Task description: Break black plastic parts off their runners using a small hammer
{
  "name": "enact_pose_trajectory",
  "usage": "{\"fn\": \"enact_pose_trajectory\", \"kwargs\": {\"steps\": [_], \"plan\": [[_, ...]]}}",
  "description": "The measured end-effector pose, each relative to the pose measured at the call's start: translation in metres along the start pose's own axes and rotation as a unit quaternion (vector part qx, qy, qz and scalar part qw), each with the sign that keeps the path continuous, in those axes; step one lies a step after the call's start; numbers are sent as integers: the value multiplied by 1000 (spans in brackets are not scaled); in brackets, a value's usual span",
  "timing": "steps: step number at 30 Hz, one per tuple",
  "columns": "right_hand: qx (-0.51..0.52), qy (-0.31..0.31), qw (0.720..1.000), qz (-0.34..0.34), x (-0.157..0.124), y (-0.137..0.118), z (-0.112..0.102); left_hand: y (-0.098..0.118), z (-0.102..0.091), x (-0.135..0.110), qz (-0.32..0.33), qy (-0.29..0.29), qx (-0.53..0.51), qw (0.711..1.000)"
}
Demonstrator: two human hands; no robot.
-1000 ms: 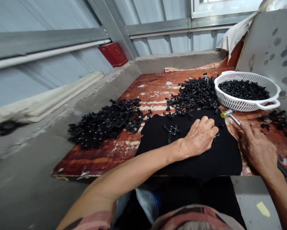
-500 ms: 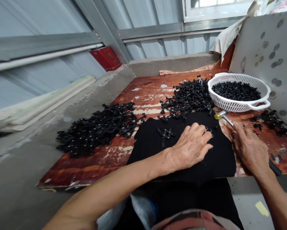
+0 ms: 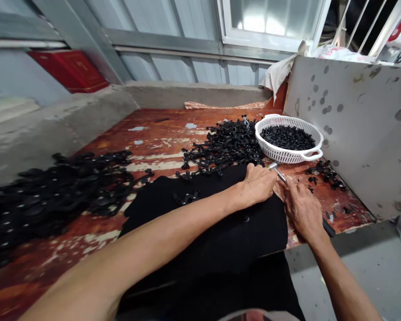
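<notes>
My left hand (image 3: 258,183) is at the right part of a black cloth (image 3: 243,236), beside the hammer head. Its fingers curl downward, and anything in them is hidden. Over the metal shaft of a small hammer (image 3: 281,175) lies my right hand (image 3: 303,207), closed around it. The hammer's dark handle end shows past the wrist, and its head lies just right of my left hand. Partly behind my left forearm, a black jointed piece with shiny rivets (image 3: 187,197) rests on the cloth.
A pile of black jointed parts (image 3: 225,145) lies behind the cloth, another pile (image 3: 53,196) to the left. At the back right a white basket (image 3: 283,155) holds small black pieces. Loose black bits (image 3: 327,174) lie near a grey panel (image 3: 361,133) on the right.
The view has turned to the right. My left hand has moved right across the cloth, close to the hammer head. My right hand stays on the hammer.
</notes>
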State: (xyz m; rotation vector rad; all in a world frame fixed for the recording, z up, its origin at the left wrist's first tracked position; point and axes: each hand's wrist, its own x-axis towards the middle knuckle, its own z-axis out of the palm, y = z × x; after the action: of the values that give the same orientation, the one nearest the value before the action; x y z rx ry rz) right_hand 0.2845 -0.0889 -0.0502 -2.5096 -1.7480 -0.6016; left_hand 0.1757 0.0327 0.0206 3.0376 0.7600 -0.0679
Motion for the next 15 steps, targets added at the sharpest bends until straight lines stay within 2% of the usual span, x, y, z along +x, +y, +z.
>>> {"fn": "enact_pose_trajectory", "kwargs": {"steps": [4, 8, 11, 15], "plan": [[0, -4, 1000, 1, -1, 0, -2, 0, -3, 1, 8, -16, 3, 1000], [-1, 3, 1000, -4, -3, 1, -5, -13, -5, -7, 26, 46, -33, 998], [5, 15, 1000, -8, -4, 1, -4, -31, -9, -24, 39, 93, -83, 992], [11, 29, 999, -9, -4, 2, -1, -51, -12, -54, 7, 102, -165, 981]]}}
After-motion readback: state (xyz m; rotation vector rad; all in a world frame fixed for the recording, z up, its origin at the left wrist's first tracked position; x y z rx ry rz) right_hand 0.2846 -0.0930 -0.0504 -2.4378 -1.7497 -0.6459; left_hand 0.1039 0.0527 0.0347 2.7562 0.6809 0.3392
